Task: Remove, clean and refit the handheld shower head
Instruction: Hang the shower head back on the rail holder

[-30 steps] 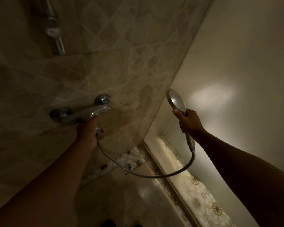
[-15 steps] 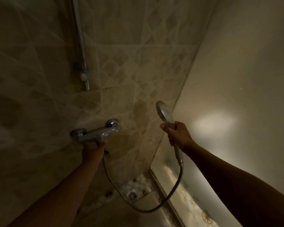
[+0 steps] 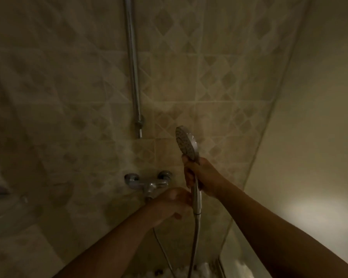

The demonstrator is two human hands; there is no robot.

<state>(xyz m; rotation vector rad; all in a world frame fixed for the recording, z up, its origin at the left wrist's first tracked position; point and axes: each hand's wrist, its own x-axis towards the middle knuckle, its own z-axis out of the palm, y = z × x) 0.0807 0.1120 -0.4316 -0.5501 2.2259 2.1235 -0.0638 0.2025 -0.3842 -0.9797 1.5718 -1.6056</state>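
Right hand (image 3: 203, 177) clenched round handle of shower head (image 3: 186, 142). Head upright, off rail (image 3: 133, 67), spray face turned left, likely so nozzles can be checked. Hose (image 3: 195, 237) hangs from handle base. Left hand (image 3: 169, 205) curled just under mixer (image 3: 147, 182), beside handle. Cannot tell what it grasps, perhaps lever or hose nut. No brand or writing legible: dim, blurred.

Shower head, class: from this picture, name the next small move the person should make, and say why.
Probably move the left hand onto the hose nut and grip it, ready to unscrew. The right hand grips the shower head upright, its hose is attached, and that joint lies beside the left hand.
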